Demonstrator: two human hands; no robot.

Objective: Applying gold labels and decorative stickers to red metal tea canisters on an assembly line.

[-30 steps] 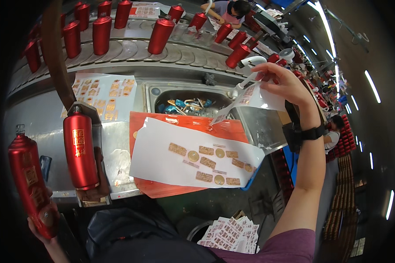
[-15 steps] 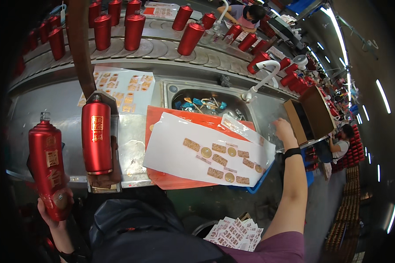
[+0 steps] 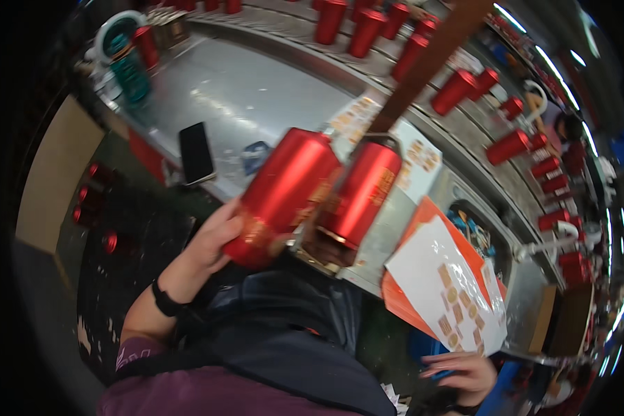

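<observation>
- The left hand has brought its red bottle closer to the other bottle, and the right hand has come back toward the body.
- The left hand is wrapped around the low end of the red bottle, which leans with its top up and to the right.
- The other bottle sits in a brown stand, just beside it.
- The right hand is loose, fingers apart, with nothing seen in it, near the sticker sheet.
- That sheet lies on a red board.
</observation>
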